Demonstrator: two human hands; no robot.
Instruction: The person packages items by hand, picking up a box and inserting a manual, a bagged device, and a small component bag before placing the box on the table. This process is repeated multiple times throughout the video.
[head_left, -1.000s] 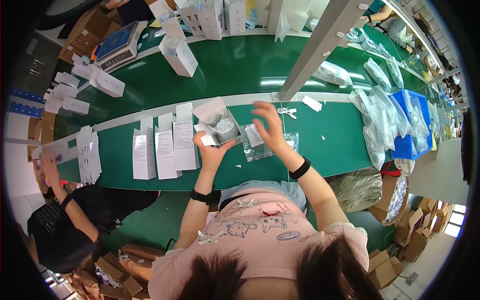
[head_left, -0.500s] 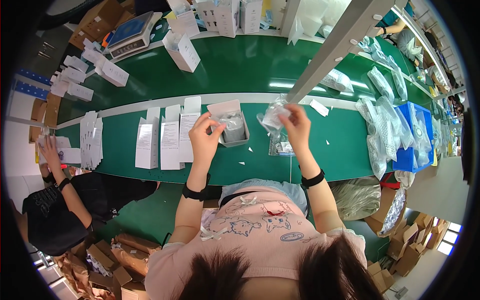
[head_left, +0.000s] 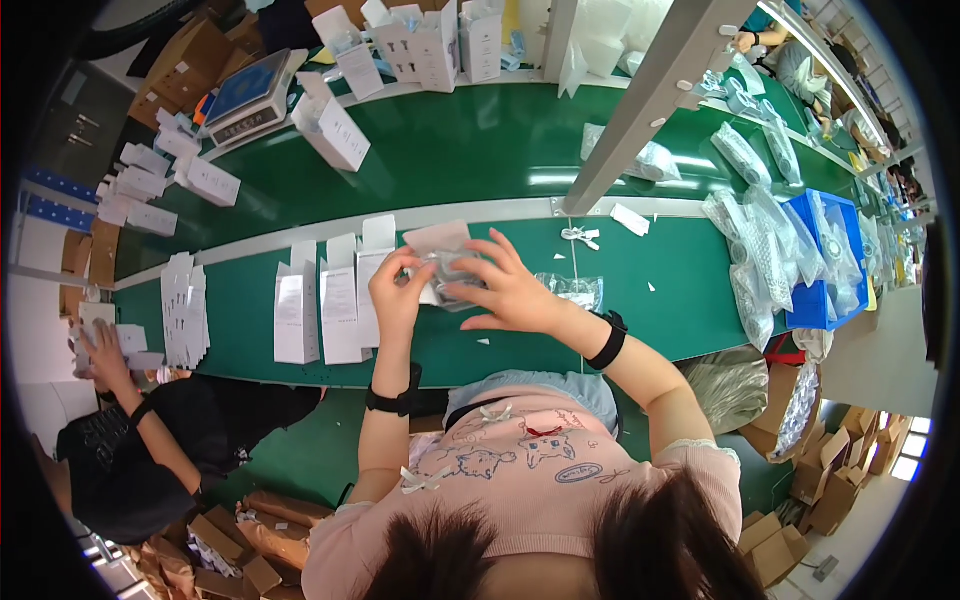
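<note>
A small white box (head_left: 437, 236) with its lid flap raised sits on the green bench in front of me. Something grey in clear plastic (head_left: 453, 284) shows in its opening, partly hidden by my fingers. My left hand (head_left: 398, 290) is at the box's left side, thumb and forefinger curled together on its edge. Over the opening, my right hand (head_left: 515, 288) has its fingers spread and touches the plastic. To the right lie a coiled white cable (head_left: 580, 237) and a flat clear bag (head_left: 580, 291) with small contents.
Upright white boxes (head_left: 296, 310) stand left of my hands, beside a stack of flat cartons (head_left: 186, 312). A grey post (head_left: 640, 120) rises behind. Bubble-wrapped items (head_left: 750, 260) and a blue bin (head_left: 840, 270) are at right. Another person's hand (head_left: 105, 350) works at far left.
My right hand has moved left from beside the box to over its opening, bringing the clear plastic it held. The white cable on the bench is now uncovered. The whole view has shifted slightly.
</note>
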